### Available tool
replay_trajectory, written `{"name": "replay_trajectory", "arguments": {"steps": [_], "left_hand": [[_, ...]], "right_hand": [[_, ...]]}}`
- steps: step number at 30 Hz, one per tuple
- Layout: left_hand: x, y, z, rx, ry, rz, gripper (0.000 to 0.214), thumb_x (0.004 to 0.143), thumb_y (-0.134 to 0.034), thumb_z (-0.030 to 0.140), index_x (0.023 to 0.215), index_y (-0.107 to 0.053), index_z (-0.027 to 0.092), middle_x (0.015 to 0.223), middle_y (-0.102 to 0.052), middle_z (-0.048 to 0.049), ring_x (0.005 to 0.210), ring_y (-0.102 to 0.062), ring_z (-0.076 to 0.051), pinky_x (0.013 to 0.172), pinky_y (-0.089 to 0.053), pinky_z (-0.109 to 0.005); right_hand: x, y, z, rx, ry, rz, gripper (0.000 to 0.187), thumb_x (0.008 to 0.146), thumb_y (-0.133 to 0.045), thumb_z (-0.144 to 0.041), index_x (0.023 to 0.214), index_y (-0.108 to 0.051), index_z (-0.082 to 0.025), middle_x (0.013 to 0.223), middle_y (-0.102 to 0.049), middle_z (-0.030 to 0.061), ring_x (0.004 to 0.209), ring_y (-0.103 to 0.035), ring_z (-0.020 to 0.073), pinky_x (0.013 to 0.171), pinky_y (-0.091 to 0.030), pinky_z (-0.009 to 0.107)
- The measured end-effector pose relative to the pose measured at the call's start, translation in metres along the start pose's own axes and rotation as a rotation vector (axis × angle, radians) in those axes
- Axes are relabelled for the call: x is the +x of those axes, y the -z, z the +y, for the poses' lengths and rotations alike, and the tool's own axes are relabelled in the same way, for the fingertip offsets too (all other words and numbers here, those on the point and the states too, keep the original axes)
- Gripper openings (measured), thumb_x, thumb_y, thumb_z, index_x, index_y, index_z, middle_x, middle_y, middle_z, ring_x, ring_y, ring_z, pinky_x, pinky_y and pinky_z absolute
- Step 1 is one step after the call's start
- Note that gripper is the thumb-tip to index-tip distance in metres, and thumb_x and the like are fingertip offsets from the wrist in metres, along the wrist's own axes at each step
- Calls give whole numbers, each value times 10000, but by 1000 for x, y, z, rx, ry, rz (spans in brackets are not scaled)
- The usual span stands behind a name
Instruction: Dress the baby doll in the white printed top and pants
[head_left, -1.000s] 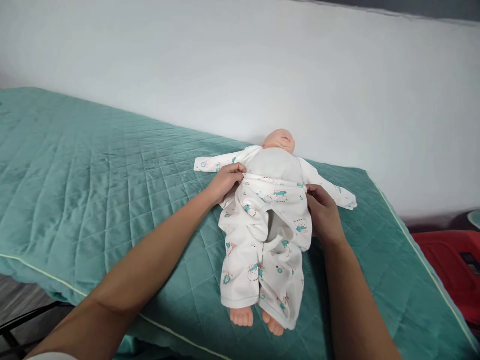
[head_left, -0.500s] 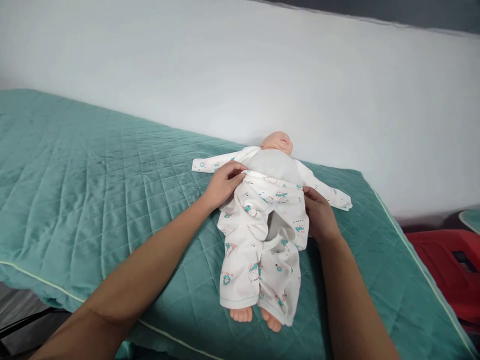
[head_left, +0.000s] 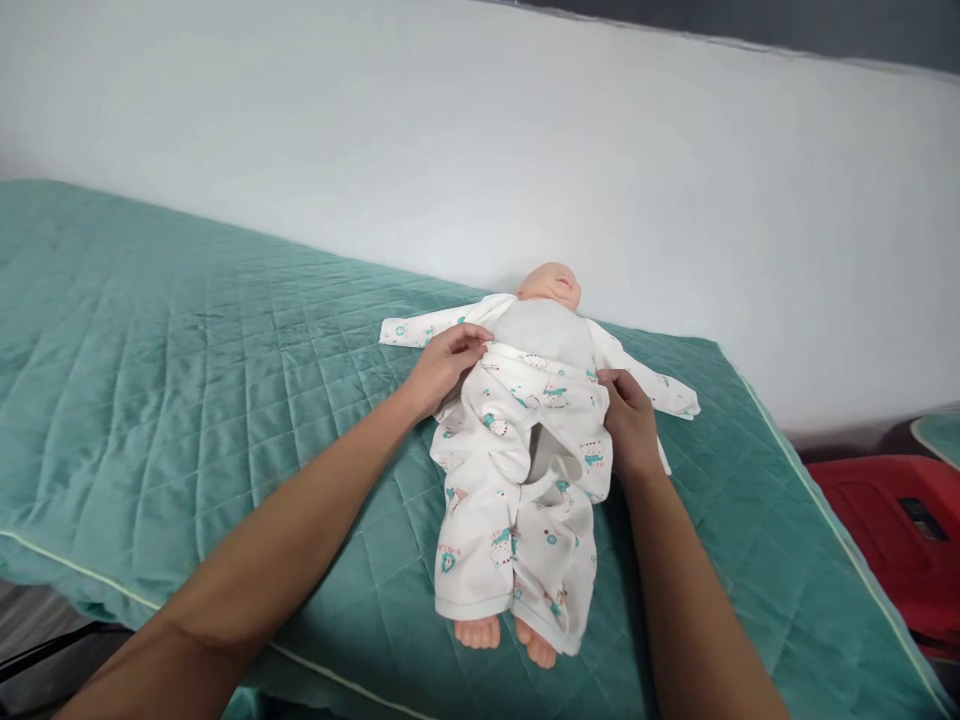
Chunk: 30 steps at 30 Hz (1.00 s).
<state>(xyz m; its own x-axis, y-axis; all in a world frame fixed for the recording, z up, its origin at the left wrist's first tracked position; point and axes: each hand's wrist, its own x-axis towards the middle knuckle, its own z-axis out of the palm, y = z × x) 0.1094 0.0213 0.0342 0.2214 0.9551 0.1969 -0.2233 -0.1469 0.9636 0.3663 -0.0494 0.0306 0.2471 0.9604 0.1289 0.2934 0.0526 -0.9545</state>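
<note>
A baby doll (head_left: pixel 551 284) lies on its back, head toward the wall and feet toward me. White printed baby pants (head_left: pixel 480 470) cover its legs, with an opening at the crotch and the toes poking out below the cuffs. Its white printed top (head_left: pixel 622 365) is spread to both sides, leaving the pale grey torso (head_left: pixel 541 330) bare. My left hand (head_left: pixel 444 370) pinches the waistband at its left end. At the other end, my right hand (head_left: pixel 630 420) is closed on the waistband, its fingertips partly hidden.
A green quilted cover (head_left: pixel 225 400) with pale piping lies under the doll. Behind it rises a white wall (head_left: pixel 300 120). A red plastic seat (head_left: pixel 877 540) stands beyond the right edge, and a dark metal leg (head_left: pixel 52 650) shows at lower left.
The view has shifted slightly. My right hand has moved a little down and inward along the waistband, and a bit of white cloth now shows beside its wrist. Both hands keep their grip.
</note>
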Motion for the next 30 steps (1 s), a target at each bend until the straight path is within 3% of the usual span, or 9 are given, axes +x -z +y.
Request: {"name": "replay_trajectory", "arguments": {"steps": [2, 4, 10, 14, 18, 21, 24, 30], "left_hand": [[-2, -1, 3, 92, -106, 4, 171, 783, -678, 274, 933, -654, 194, 992, -624, -27, 934, -580, -164, 853, -458, -278], [-3, -1, 5, 199, -191, -28, 178, 806, -678, 306, 952, -655, 205, 1157, -589, -53, 1095, -558, -197, 939, -449, -298], [-3, -3, 6, 469, -323, -159, 230, 810, -740, 346, 966, -626, 221, 1313, -508, -87, 1339, -428, -249, 1166, -297, -403], [-7, -6, 8, 562, -358, -166, 185, 839, -722, 349, 899, -603, 221, 1339, -501, -86, 1360, -402, -257, 1182, -272, -429], [-11, -9, 14, 583, -396, -168, 139, 878, -669, 315, 870, -577, 212, 1262, -545, -91, 1257, -490, -235, 1097, -370, -385], [-10, -10, 16, 589, -437, -156, 124, 899, -626, 292, 849, -554, 204, 1103, -604, -80, 1079, -564, -211, 957, -435, -335], [-5, -12, 16, 617, -410, -129, 138, 915, -589, 302, 834, -534, 204, 949, -627, -45, 913, -572, -189, 840, -433, -309], [16, -16, 13, 703, -231, -43, 153, 915, -568, 313, 830, -487, 216, 739, -533, 25, 704, -479, -157, 687, -341, -293]], "right_hand": [[-5, -3, -8, -11, 46, 125, 351, 849, -614, -603, 785, -571, -260, 702, -545, -31, 646, -444, 155, 593, -349, 282], [-9, -7, -16, 3, 73, 154, 307, 847, -644, -559, 792, -585, -263, 701, -520, -30, 600, -392, 143, 567, -316, 288], [-13, -9, -24, 113, 72, 4, 269, 776, -768, -439, 823, -567, -267, 749, -456, -29, 571, -306, 119, 520, -227, 288], [-11, -2, -22, 78, 54, -97, 320, 785, -772, -450, 809, -513, -263, 726, -398, -40, 587, -291, 123, 527, -213, 282], [-11, 2, -22, -15, 94, -173, 321, 813, -745, -458, 800, -498, -255, 758, -397, -36, 613, -307, 125, 553, -250, 280], [-9, 3, -22, -51, 181, -173, 310, 828, -727, -455, 777, -507, -243, 870, -456, -18, 697, -382, 136, 620, -321, 282], [-6, 0, -19, -97, 265, -172, 316, 872, -675, -451, 739, -491, -231, 857, -467, -13, 778, -428, 154, 715, -359, 288], [9, -13, -13, -280, 234, 15, 290, 930, -570, -446, 751, -508, -227, 703, -475, -41, 714, -420, 151, 680, -329, 288]]}}
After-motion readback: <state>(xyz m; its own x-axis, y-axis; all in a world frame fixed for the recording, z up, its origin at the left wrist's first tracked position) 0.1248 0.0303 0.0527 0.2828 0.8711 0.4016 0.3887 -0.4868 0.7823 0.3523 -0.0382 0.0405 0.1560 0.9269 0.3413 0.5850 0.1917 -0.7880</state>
